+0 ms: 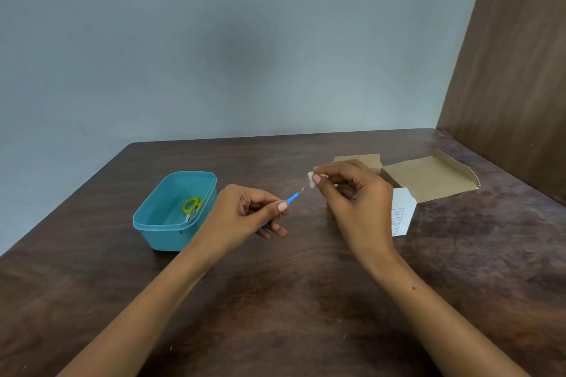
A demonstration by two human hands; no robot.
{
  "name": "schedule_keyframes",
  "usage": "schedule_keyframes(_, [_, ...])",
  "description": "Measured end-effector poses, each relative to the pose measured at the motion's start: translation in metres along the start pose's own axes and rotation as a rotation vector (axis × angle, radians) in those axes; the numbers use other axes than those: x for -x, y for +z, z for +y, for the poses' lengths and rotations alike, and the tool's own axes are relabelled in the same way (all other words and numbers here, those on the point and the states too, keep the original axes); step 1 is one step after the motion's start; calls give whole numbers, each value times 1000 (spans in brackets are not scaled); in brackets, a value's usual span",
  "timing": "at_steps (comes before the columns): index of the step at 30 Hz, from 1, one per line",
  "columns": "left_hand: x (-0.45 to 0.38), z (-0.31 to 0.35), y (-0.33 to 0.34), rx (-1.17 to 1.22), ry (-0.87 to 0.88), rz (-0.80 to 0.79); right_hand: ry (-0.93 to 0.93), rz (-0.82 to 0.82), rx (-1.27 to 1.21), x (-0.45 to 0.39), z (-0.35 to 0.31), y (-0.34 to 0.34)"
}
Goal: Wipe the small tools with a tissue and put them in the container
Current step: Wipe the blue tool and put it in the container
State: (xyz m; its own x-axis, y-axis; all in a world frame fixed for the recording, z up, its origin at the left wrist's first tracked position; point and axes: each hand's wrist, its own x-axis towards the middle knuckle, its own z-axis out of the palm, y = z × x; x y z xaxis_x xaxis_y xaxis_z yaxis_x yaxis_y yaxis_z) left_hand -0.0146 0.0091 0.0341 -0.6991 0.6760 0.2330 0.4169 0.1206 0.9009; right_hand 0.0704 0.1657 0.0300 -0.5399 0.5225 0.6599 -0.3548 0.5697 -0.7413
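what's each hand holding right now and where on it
The left hand pinches the blue tool by its handle, thin metal tip free. The right hand pinches a small tissue wad between its fingers.

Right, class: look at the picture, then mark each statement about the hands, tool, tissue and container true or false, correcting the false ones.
1. The left hand holds a blue-handled tool. True.
2. The tissue lies on the table. False: the right hand pinches it in the air.
3. The teal container holds yellow-handled scissors. True.
4. The tissue is wrapped around the tool's tip. False: they are apart.
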Motion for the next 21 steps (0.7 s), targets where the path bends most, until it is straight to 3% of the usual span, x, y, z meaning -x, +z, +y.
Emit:
schedule_keyframes(8, [3, -3, 4, -267, 153, 175, -41, -194, 47, 11, -1, 9])
schedule_keyframes(15, [4, -2, 7, -425, 305, 213, 24, -131, 103, 7, 3, 6])
schedule_keyframes(21, [3, -4, 3, -560, 449, 196, 60, -174, 102, 6, 3, 5])
